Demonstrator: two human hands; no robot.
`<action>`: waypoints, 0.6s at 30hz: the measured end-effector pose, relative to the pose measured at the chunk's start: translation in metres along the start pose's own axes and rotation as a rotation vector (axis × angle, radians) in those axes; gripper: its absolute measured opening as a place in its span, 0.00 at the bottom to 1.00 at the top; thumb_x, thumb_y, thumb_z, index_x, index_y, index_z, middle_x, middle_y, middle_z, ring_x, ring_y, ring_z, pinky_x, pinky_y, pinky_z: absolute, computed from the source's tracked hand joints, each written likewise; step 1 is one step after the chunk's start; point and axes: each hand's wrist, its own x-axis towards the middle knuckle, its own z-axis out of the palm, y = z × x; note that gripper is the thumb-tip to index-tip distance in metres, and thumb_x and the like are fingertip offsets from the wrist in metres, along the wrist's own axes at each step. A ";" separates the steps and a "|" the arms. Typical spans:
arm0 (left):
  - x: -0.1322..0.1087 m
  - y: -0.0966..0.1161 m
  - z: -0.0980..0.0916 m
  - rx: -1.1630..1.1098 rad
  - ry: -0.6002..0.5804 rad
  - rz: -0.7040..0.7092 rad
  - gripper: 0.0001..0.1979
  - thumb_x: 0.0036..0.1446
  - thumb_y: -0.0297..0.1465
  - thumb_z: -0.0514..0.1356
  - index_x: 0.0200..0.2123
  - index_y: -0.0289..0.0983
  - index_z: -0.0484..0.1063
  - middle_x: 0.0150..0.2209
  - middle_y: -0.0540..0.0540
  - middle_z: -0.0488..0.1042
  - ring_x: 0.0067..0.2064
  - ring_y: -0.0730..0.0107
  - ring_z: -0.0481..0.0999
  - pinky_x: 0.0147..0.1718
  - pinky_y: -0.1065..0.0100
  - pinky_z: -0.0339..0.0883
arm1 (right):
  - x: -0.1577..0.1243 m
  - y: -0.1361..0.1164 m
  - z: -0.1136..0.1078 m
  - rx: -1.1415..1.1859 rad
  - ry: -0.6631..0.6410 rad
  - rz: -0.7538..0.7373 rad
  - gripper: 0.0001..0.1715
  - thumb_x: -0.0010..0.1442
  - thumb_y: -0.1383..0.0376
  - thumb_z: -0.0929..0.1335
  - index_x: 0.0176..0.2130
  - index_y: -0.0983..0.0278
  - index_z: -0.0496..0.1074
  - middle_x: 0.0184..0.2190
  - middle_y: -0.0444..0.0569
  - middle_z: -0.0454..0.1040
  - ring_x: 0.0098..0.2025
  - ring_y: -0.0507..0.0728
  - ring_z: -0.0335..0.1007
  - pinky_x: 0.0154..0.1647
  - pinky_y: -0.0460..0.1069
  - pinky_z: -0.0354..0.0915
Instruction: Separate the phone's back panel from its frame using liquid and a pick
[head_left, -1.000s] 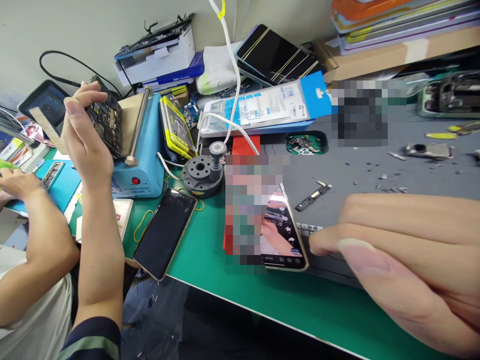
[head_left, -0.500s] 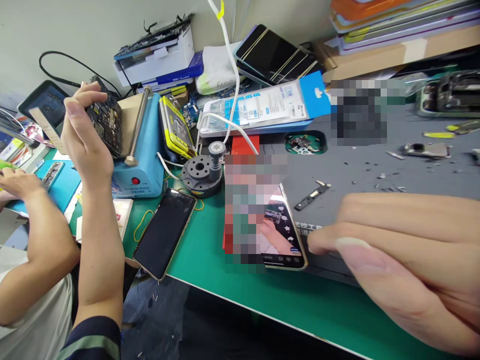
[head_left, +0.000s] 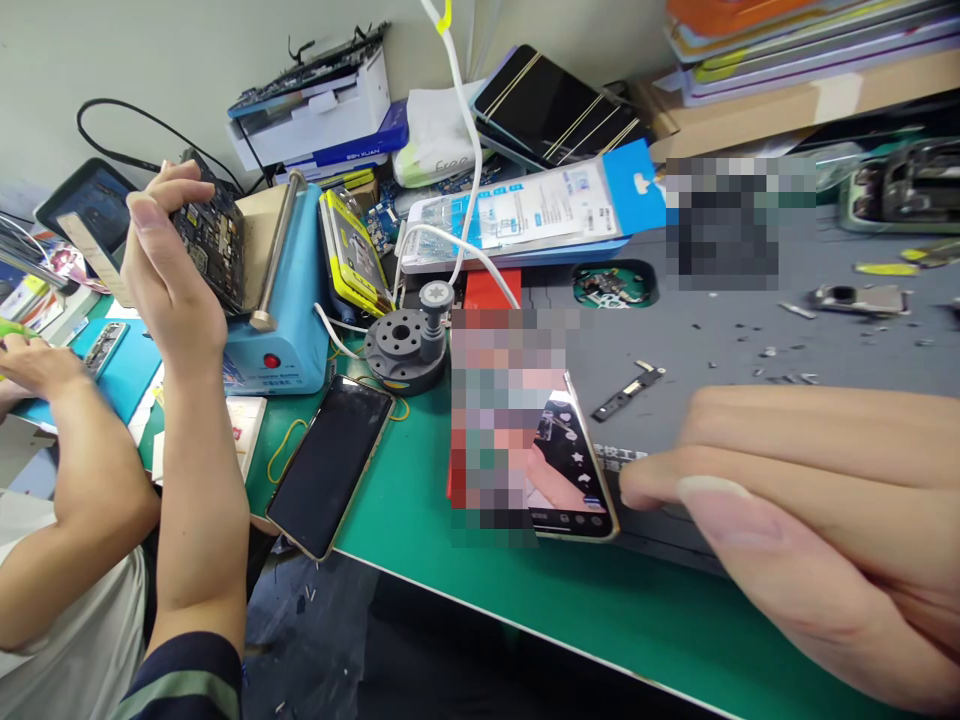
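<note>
My left hand (head_left: pixel 176 255) is raised at the left, its fingers curled over the edge of a dark circuit board (head_left: pixel 214 235) that stands tilted against a light blue machine (head_left: pixel 289 330). A pale flat strip (head_left: pixel 90 250) juts out behind this hand; I cannot tell whether it is held. Large and close at the right, my right hand (head_left: pixel 795 510) has thumb and fingers pressed together, and what they hold, if anything, is hidden. Just left of its fingertips is a lit phone (head_left: pixel 577 470) playing a video, partly covered by blurred blocks.
A dark-screened phone (head_left: pixel 330 470) lies near the green table's (head_left: pixel 465 580) front edge, beside a round grey screw stand (head_left: pixel 405 345). Small parts and a thin metal piece (head_left: pixel 630 390) lie on the grey mat (head_left: pixel 720 350). A co-worker's arm (head_left: pixel 82 450) is at far left.
The picture on the lit phone has changed slightly. The view has shifted a little; both hands keep the same pose.
</note>
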 end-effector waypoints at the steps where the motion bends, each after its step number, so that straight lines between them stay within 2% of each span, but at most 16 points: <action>1: 0.000 -0.001 0.000 -0.002 0.002 0.001 0.45 0.78 0.66 0.45 0.51 0.34 0.86 0.56 0.41 0.87 0.68 0.55 0.84 0.82 0.41 0.65 | 0.000 0.000 0.000 -0.002 -0.001 -0.001 0.13 0.80 0.69 0.59 0.45 0.55 0.68 0.26 0.44 0.67 0.25 0.59 0.59 0.29 0.56 0.57; 9: -0.001 -0.001 -0.001 -0.026 -0.011 0.003 0.45 0.78 0.65 0.45 0.51 0.33 0.86 0.57 0.38 0.85 0.68 0.53 0.83 0.83 0.40 0.63 | 0.003 -0.002 -0.003 -0.033 -0.023 -0.006 0.15 0.84 0.67 0.57 0.46 0.54 0.67 0.26 0.45 0.67 0.27 0.58 0.60 0.30 0.55 0.58; 18: 0.000 -0.002 -0.003 -0.003 -0.036 -0.029 0.46 0.76 0.68 0.44 0.52 0.34 0.85 0.56 0.41 0.83 0.70 0.52 0.81 0.85 0.39 0.58 | 0.001 -0.002 0.000 -0.001 0.005 0.016 0.14 0.79 0.69 0.60 0.45 0.55 0.70 0.26 0.44 0.68 0.25 0.59 0.61 0.28 0.56 0.58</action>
